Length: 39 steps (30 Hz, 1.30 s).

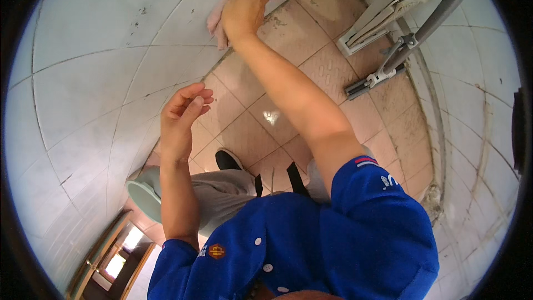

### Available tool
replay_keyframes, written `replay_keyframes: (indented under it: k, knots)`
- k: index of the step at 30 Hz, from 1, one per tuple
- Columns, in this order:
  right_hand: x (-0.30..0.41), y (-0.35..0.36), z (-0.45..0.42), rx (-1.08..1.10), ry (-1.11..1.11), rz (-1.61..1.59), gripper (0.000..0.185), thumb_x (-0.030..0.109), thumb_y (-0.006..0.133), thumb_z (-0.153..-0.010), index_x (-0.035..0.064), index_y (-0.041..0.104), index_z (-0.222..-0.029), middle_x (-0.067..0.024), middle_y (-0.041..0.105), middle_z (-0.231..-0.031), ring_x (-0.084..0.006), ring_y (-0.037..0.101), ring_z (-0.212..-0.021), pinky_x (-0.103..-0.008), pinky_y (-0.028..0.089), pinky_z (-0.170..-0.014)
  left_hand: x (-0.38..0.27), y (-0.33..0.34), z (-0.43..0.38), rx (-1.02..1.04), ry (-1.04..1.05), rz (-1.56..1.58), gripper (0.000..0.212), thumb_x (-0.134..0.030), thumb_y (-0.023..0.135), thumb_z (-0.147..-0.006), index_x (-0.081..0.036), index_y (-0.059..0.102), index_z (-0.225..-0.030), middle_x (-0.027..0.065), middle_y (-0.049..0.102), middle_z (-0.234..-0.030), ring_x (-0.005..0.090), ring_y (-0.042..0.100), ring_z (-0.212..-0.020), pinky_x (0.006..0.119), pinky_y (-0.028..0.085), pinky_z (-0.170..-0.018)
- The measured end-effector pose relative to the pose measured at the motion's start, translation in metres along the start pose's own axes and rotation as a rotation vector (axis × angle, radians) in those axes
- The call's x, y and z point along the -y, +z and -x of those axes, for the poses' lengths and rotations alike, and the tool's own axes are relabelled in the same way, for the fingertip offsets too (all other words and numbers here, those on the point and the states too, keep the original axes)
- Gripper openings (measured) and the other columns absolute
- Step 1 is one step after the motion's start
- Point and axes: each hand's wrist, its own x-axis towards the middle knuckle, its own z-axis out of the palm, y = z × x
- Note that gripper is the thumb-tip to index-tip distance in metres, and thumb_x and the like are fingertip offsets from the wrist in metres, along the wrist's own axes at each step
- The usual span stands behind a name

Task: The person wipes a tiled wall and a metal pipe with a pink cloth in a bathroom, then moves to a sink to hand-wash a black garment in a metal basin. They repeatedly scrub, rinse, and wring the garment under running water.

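Observation:
My right hand [246, 14] presses a pinkish cloth [215, 21] against the lower part of the white tiled wall [104, 12], close to where it meets the floor. The fingertips are partly hidden behind the hand and cloth. My left hand [187, 106] hangs in the air beside the same wall, fingers loosely curled and apart, with nothing in it. Below both hands lies the pinkish tiled floor [245, 127].
A squeegee-type mop head [374, 81] on a grey pole rests on the floor at the right, near a white panel [383, 12]. A pale green bucket [143, 200] stands by my left forearm. A wood-framed doorway [120, 258] is at lower left.

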Motion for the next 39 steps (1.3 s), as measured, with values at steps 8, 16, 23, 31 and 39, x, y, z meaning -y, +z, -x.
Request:
replay_keyframes:
  k: [8, 16, 23, 31, 39]
  knots:
    - [-0.036, -0.007, -0.066, 0.038, 0.276, -0.259, 0.046, 0.007, 0.053, -0.092, 0.0008, 0.036, -0.135, -0.0281, 0.049, -0.134, -0.0449, 0.057, -0.114, -0.0514, 0.050, -0.088, -0.006, 0.000, 0.004, -0.023, 0.024, 0.018, 0.028, -0.013, 0.061, -0.098, -0.004, 0.064, -0.124, 0.0096, 0.071, -0.113, 0.0194, 0.067, -0.103, 0.031, 0.053, -0.089]
    - [0.015, 0.009, -0.063, -0.194, -0.105, -0.007, 0.056, 0.009, 0.046, -0.100, 0.0060, 0.028, -0.152, -0.0253, 0.047, -0.139, -0.0423, 0.056, -0.113, -0.0589, 0.048, -0.086, 0.002, -0.006, 0.008, -0.050, -0.044, 0.095, 0.026, -0.011, 0.061, -0.098, -0.004, 0.065, -0.122, 0.0097, 0.071, -0.111, 0.0190, 0.068, -0.101, 0.030, 0.054, -0.088]
    - [0.016, -0.017, -0.097, -0.214, -0.290, -0.404, 0.051, 0.017, 0.046, -0.101, 0.0020, 0.030, -0.147, -0.0253, 0.045, -0.141, -0.0399, 0.049, -0.127, -0.0455, 0.040, -0.105, -0.005, -0.003, 0.005, -0.036, -0.009, 0.157, 0.025, -0.010, 0.061, -0.098, -0.003, 0.066, -0.121, 0.0103, 0.071, -0.110, 0.0192, 0.068, -0.100, 0.030, 0.054, -0.087]
    - [-0.048, -0.022, -0.171, 0.006, 0.176, -0.764, 0.055, 0.026, 0.036, -0.107, 0.0153, 0.023, -0.159, -0.0149, 0.036, -0.156, -0.0274, 0.046, -0.131, -0.0403, 0.045, -0.104, 0.004, -0.028, 0.028, -0.110, -0.059, 0.133, 0.025, -0.010, 0.061, -0.098, -0.003, 0.065, -0.122, 0.0099, 0.071, -0.110, 0.0184, 0.068, -0.100, 0.030, 0.053, -0.088]
    - [-0.111, 0.044, -0.075, 0.094, 0.788, -0.708, 0.054, 0.040, 0.027, -0.104, 0.0094, 0.041, -0.146, -0.0083, 0.044, -0.152, -0.0277, 0.047, -0.133, -0.0427, 0.040, -0.109, 0.005, -0.042, 0.045, 0.023, 0.025, 0.100, 0.028, -0.012, 0.060, -0.098, -0.002, 0.064, -0.124, 0.0107, 0.070, -0.112, 0.0188, 0.067, -0.101, 0.032, 0.053, -0.090]
